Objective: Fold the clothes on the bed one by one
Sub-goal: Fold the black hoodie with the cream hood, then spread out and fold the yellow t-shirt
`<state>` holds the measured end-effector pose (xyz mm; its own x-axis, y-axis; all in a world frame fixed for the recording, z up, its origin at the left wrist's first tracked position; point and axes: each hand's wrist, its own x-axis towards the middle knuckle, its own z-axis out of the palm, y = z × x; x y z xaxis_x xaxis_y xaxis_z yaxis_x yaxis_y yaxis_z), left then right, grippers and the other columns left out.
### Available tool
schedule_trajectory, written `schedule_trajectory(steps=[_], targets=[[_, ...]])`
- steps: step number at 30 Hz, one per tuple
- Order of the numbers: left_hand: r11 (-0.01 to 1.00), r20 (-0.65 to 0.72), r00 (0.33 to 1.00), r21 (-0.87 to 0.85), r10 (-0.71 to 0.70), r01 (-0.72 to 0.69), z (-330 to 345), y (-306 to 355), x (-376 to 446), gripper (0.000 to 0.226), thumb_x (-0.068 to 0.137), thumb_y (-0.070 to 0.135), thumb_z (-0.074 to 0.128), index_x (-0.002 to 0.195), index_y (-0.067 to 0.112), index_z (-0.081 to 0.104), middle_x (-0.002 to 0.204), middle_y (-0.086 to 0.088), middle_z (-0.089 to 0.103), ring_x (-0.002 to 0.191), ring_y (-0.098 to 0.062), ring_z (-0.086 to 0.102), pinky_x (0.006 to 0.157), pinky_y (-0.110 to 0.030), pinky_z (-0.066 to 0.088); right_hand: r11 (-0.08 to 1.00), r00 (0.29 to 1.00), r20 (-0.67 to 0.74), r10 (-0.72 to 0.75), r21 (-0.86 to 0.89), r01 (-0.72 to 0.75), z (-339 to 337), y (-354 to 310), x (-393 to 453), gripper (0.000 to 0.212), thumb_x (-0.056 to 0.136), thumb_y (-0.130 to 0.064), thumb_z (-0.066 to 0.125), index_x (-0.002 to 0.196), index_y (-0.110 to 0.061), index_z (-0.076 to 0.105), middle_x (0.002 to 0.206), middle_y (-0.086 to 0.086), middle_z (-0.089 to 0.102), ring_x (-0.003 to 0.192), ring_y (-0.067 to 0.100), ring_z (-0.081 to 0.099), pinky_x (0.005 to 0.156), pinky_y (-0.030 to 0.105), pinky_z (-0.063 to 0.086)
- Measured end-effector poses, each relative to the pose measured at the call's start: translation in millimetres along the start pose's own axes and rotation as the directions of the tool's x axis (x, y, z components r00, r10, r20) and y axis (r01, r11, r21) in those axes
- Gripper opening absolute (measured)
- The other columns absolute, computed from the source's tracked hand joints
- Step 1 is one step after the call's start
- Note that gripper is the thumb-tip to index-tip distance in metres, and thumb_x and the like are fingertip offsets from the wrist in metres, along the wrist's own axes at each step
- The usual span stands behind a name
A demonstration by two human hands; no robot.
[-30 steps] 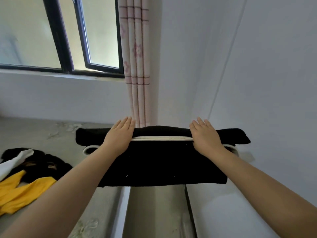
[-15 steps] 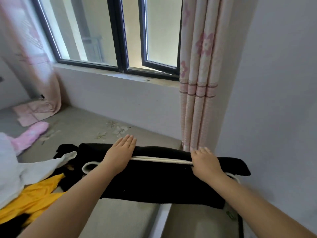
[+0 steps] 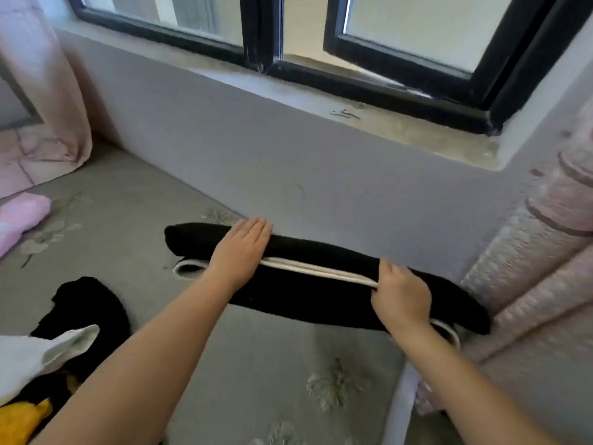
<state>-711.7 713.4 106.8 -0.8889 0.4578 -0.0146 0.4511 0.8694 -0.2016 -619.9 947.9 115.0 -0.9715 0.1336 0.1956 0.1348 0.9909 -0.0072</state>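
A folded black garment (image 3: pixel 308 290) with white trim lies across the grey flowered bed (image 3: pixel 263 361) close to the wall under the window. My left hand (image 3: pixel 239 252) rests flat on its left part, fingers straight and together. On its right part, my right hand (image 3: pixel 401 297) has its fingers curled down over the white trim and the black cloth. A heap of unfolded clothes lies at the lower left: black cloth (image 3: pixel 90 306), a white piece (image 3: pixel 35 354) and a yellow piece (image 3: pixel 22 419).
A pink folded item (image 3: pixel 19 216) lies at the bed's far left. Pink curtains hang at the left (image 3: pixel 41 101) and at the right (image 3: pixel 542 268), the right one touching the garment's end. The window sill (image 3: pixel 369 114) runs above. The bed's edge (image 3: pixel 401 399) is at the lower right.
The view has swung left and down. My right hand went from lying flat to curling its fingers over the garment. The left hand stays flat on it.
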Motion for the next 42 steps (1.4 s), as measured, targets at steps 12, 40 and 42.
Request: schedule_trajectory(steps=[12,40,42], targets=[[0.961,0.319,0.939,-0.275,0.127,-0.036,232.7,51.3,33.6,0.065,0.097,0.034,0.034,0.143,0.03,-0.012,0.155,-0.002,-0.012,0.141,-0.019,-0.014,0.114,-0.037,-0.005,0.992,0.885,0.462,-0.062,-0.067,0.105,221.5,-40.6,-35.2,0.07,0.072,-0.04,0.071,0.133,-0.015,0.047,0.142,0.012,0.041,0.131,0.032,0.038,0.101,0.06,0.027],[0.517,0.485,0.587,-0.284,-0.649,0.807,223.5,149.0,-184.2,0.046,0.098,0.032,0.027,0.144,0.029,0.021,0.155,-0.001,0.012,0.143,-0.02,0.006,0.113,-0.036,0.008,0.827,0.714,0.43,-0.553,0.181,0.532,247.4,-31.0,-74.9,0.063,0.09,-0.037,0.047,0.144,-0.014,0.024,0.154,0.011,0.012,0.142,0.032,0.004,0.108,0.06,-0.003],[0.428,0.474,0.492,-0.244,-0.73,0.87,215.1,143.3,-233.5,0.046,0.098,0.031,0.03,0.143,0.025,0.024,0.154,-0.003,0.016,0.142,-0.021,0.009,0.111,-0.036,0.013,0.71,0.579,0.437,-0.689,0.243,0.661,236.0,-61.1,-105.3,0.06,0.091,-0.034,0.048,0.143,-0.013,0.027,0.153,0.01,0.015,0.142,0.033,0.006,0.107,0.06,-0.004]])
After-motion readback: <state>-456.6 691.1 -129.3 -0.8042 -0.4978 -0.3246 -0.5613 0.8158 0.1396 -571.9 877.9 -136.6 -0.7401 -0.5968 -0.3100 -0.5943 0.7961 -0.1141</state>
